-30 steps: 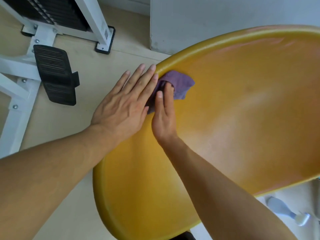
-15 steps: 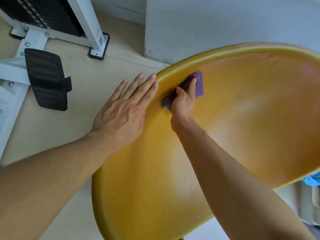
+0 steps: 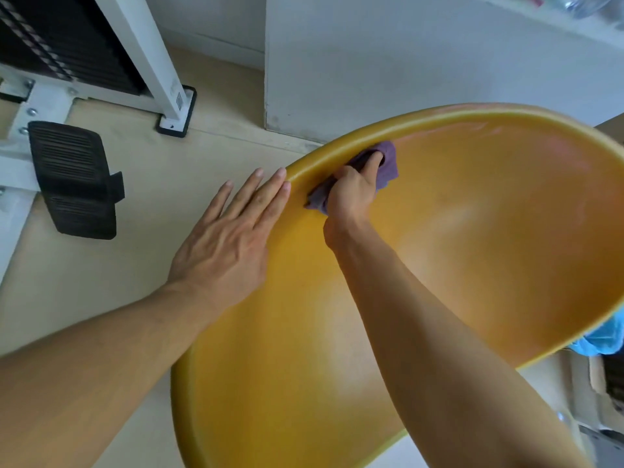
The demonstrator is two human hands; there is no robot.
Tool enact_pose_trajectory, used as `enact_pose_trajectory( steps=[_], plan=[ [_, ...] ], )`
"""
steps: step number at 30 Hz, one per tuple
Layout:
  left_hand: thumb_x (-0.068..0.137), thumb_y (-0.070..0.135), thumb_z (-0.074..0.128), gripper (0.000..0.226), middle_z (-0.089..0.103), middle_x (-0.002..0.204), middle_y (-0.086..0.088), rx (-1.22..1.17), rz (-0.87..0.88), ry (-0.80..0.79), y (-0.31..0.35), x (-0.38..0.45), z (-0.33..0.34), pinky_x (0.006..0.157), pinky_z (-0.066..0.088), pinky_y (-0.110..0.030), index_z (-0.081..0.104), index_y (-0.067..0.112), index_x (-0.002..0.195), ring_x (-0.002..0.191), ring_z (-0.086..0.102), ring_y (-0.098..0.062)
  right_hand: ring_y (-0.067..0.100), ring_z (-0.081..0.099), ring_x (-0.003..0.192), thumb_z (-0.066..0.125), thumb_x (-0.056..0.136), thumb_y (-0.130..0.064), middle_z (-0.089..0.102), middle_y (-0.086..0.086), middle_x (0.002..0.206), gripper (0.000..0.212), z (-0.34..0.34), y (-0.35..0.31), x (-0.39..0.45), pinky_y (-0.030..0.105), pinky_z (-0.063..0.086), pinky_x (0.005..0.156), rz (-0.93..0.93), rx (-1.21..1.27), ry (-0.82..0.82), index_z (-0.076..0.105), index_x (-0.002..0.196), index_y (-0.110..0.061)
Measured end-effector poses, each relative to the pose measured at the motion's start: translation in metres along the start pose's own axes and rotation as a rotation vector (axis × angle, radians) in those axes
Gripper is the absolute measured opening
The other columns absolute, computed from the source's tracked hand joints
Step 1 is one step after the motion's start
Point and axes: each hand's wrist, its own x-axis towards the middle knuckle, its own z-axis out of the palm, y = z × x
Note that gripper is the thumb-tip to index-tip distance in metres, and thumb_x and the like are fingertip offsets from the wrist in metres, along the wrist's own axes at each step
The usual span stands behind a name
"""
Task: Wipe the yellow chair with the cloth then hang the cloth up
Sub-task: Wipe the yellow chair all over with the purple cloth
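Note:
The yellow chair (image 3: 472, 251) fills the middle and right of the view, its curved shell facing up. A purple cloth (image 3: 388, 163) is pressed against the inner surface just below the chair's upper left rim. My right hand (image 3: 353, 192) is closed on the cloth, fingers curled into it. My left hand (image 3: 226, 244) lies flat with fingers extended on the chair's left rim, fingertips touching the edge a short way left of the cloth. Part of the cloth is hidden under my right hand.
A white metal frame with a black ribbed pedal (image 3: 72, 179) stands on the pale floor at the left. A white cabinet wall (image 3: 371, 62) rises behind the chair. Blue plastic (image 3: 604, 339) and boxes sit at the lower right.
My right hand has slid the cloth rightward and further along the rim, away from my left hand. My left hand has stayed flat on the rim.

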Motion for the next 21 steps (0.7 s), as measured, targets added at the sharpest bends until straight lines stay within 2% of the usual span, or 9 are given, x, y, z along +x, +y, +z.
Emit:
enact_pose_trajectory(
  steps=[3,6,8,12,14,16,17,20,21],
  plan=[
    [0.096,0.017,0.041,0.080,-0.015,0.166,0.000,0.000,0.002,0.000,0.000,0.001,0.000,0.124,0.013,-0.047,-0.010,0.016,0.157,0.153,-0.008,-0.018,0.038,0.060,0.057,0.029,0.088,-0.009,0.062,0.030,0.085,0.080,0.002,-0.008,0.009,0.034,0.051,0.044,-0.028,0.030,0.020,0.003,0.153,-0.048],
    [0.095,0.015,0.043,0.079,-0.012,0.166,-0.001,0.022,0.008,0.012,0.000,0.002,0.001,0.124,0.013,-0.048,-0.006,0.015,0.158,0.154,-0.006,-0.019,0.023,0.048,0.043,0.025,0.097,0.001,0.054,0.011,0.070,0.079,-0.019,0.000,0.017,0.022,0.046,0.039,0.053,-0.086,0.022,0.001,0.157,-0.045],
    [0.095,0.015,0.042,0.079,-0.012,0.166,-0.001,0.057,0.014,0.018,0.000,0.001,0.002,0.124,0.014,-0.048,-0.005,0.014,0.158,0.154,-0.005,-0.020,0.017,0.046,0.051,0.024,0.102,0.001,0.050,0.004,0.071,0.072,-0.036,0.010,0.022,0.013,0.037,0.030,0.147,-0.202,0.004,0.000,0.160,-0.034],
    [0.096,0.018,0.042,0.079,-0.014,0.166,0.000,0.108,0.009,0.014,0.000,0.000,0.005,0.123,0.014,-0.049,-0.008,0.015,0.158,0.154,-0.004,-0.021,0.025,0.050,0.062,0.027,0.100,-0.003,0.057,0.009,0.076,0.072,-0.040,0.023,0.022,0.029,0.044,0.053,0.272,-0.230,-0.015,-0.004,0.159,-0.031],
    [0.097,0.020,0.040,0.078,-0.014,0.166,0.001,0.133,-0.001,0.018,0.001,0.001,0.005,0.123,0.015,-0.050,-0.009,0.016,0.158,0.154,-0.003,-0.021,0.030,0.054,0.061,0.031,0.087,-0.004,0.063,0.026,0.091,0.082,-0.027,0.020,0.024,0.035,0.051,0.054,0.133,-0.195,-0.026,0.006,0.153,-0.046],
    [0.099,0.024,0.037,0.076,-0.018,0.165,0.002,0.166,-0.008,0.008,0.001,0.001,0.004,0.122,0.016,-0.050,-0.012,0.016,0.157,0.154,-0.005,-0.022,0.035,0.057,0.076,0.035,0.071,-0.008,0.056,0.025,0.116,0.069,-0.015,0.013,0.021,0.047,0.061,0.060,-0.134,-0.187,-0.030,0.030,0.119,-0.057],
    [0.100,0.026,0.034,0.075,-0.021,0.165,0.002,0.202,-0.012,0.000,0.004,0.002,0.003,0.122,0.016,-0.051,-0.015,0.016,0.156,0.154,-0.007,-0.023,0.035,0.057,0.082,0.036,0.070,-0.006,0.052,0.020,0.121,0.066,-0.014,0.009,0.022,0.046,0.062,0.061,-0.220,-0.168,-0.019,0.030,0.112,-0.057],
    [0.100,0.032,0.029,0.078,-0.032,0.160,-0.002,0.282,-0.096,-0.055,0.020,0.004,0.002,0.122,0.018,-0.053,-0.026,0.014,0.152,0.152,-0.014,-0.031,0.025,0.051,0.112,0.037,0.085,-0.002,0.032,0.002,0.149,0.080,-0.028,0.005,0.043,0.015,0.056,0.079,-0.235,-0.174,0.010,0.013,0.154,-0.035],
    [0.100,0.035,0.028,0.079,-0.034,0.160,-0.005,0.300,-0.143,-0.063,0.027,0.006,0.004,0.121,0.020,-0.053,-0.028,0.014,0.151,0.151,-0.015,-0.035,0.027,0.048,0.125,0.038,0.091,-0.006,0.026,0.003,0.157,0.079,-0.037,0.012,0.062,0.020,0.050,0.094,-0.179,-0.188,0.038,0.006,0.158,-0.033]
  ],
)
